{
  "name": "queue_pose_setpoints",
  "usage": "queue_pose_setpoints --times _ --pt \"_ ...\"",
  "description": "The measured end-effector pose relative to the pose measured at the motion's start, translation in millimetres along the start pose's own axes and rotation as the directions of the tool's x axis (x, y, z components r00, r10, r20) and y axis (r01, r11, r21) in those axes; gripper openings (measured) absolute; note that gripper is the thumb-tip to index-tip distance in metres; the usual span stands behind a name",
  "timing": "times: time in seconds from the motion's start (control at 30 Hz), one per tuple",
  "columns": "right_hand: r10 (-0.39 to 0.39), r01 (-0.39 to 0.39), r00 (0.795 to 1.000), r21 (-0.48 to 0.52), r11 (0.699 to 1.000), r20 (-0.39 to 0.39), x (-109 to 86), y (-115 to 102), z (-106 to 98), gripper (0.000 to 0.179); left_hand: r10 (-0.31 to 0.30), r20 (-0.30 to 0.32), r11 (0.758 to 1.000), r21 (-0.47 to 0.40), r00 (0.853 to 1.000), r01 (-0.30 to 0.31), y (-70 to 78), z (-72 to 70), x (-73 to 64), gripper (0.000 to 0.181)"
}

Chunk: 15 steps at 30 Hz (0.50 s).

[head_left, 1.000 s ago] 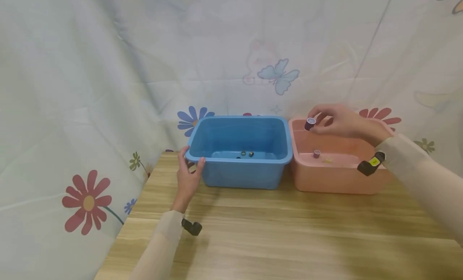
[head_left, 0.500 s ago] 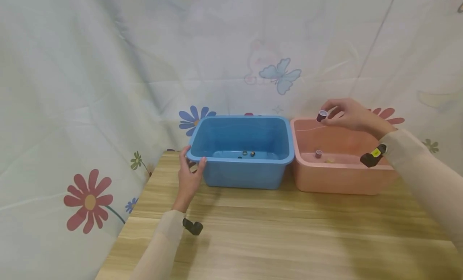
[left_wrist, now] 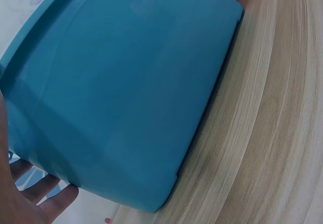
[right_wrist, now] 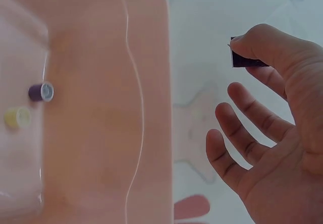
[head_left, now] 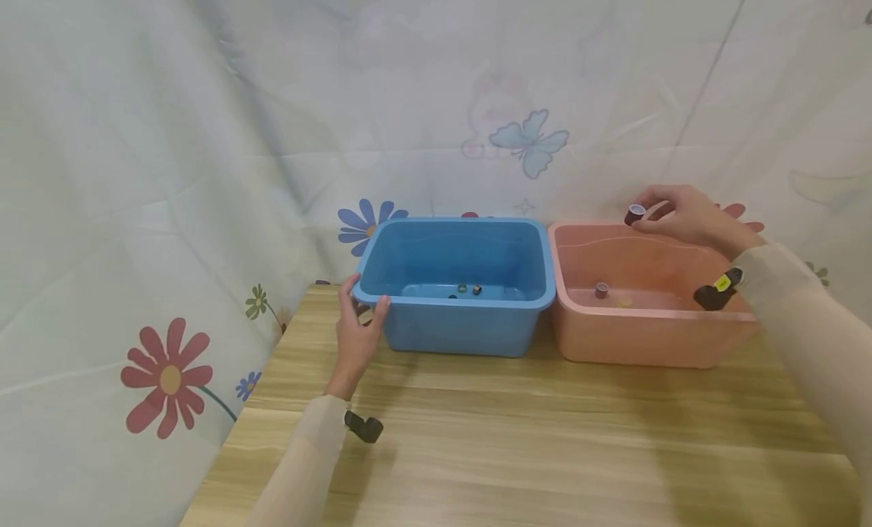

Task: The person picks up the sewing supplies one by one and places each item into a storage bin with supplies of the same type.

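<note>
My right hand (head_left: 691,216) pinches a small dark purple thread spool (head_left: 635,215) with a white rim between thumb and index finger. It hovers over the back rim of the pink bin (head_left: 633,338); the other fingers are spread apart in the right wrist view. Inside that bin lie a purple spool (right_wrist: 40,92) and a pale yellow spool (right_wrist: 17,117). At the front left corner of the blue bin (head_left: 456,326), my left hand (head_left: 356,338) grips the rim, thumb on the front. Several small dark and greenish pieces (head_left: 477,290) rest on the blue bin's floor, too small to identify.
Both bins stand side by side at the back of a wooden table (head_left: 490,444), their rims almost touching. A pale curtain (head_left: 422,95) with flowers and a butterfly hangs right behind them. The table's left edge runs beside my left forearm.
My right hand has moved right and slightly up with the spool, from the pink bin's left side to above its back rim. The left hand and both bins have stayed put.
</note>
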State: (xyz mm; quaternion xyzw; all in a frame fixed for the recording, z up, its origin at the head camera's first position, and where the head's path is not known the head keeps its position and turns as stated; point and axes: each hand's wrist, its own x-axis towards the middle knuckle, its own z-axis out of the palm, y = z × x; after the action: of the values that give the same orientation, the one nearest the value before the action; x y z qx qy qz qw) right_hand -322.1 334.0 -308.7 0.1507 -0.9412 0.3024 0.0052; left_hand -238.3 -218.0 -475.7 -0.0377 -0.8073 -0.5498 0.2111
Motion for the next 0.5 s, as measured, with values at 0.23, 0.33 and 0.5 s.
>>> queue_pose_setpoints --times 0.23,0.33,0.5 --pt "0.119 -0.119 0.992 -0.001 0.993 0.042 -4.1 22 -7 0.053 0.005 0.005 1.000 0.001 1.000 -0.005 0.0 0.1 0.0 0.071" --pt "0.152 -0.152 0.987 -0.006 0.988 0.051 -5.2 27 -9 0.062 0.010 0.006 1.000 0.003 1.000 -0.010 -0.1 0.1 0.2 0.071" --pt "0.188 -0.187 0.980 -0.019 0.982 0.061 -5.3 31 -11 0.069 0.009 0.000 1.000 0.002 1.000 -0.009 1.2 0.2 0.2 0.071"
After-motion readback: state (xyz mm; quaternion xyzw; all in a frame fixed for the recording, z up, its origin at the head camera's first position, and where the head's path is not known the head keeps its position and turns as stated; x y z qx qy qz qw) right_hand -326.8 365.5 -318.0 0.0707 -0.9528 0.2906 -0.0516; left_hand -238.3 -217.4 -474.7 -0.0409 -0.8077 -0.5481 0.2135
